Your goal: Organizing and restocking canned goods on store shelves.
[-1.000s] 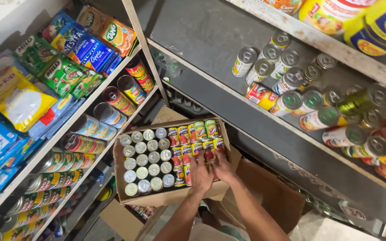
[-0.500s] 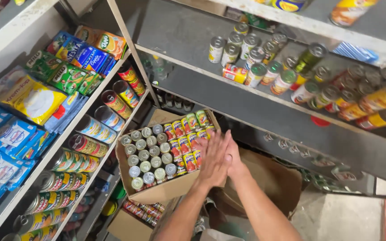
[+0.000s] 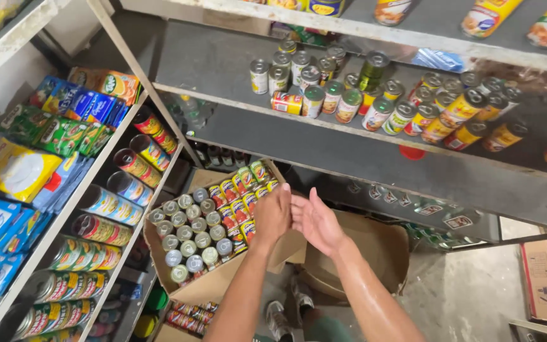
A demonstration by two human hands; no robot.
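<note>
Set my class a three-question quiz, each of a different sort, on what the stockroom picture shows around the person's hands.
1. True or false: the left hand and the right hand each hold a can.
2. Multiple choice: the cardboard box below the hands holds A) bottles, B) silver-topped cans and red-labelled cans, C) folded cloth.
3. Fill in: the loose cans on the grey shelf lie ____ the hands in the picture.

Key
1. False: both hands are empty, open, close together in front of the box.
2. B.
3. Above.
</note>
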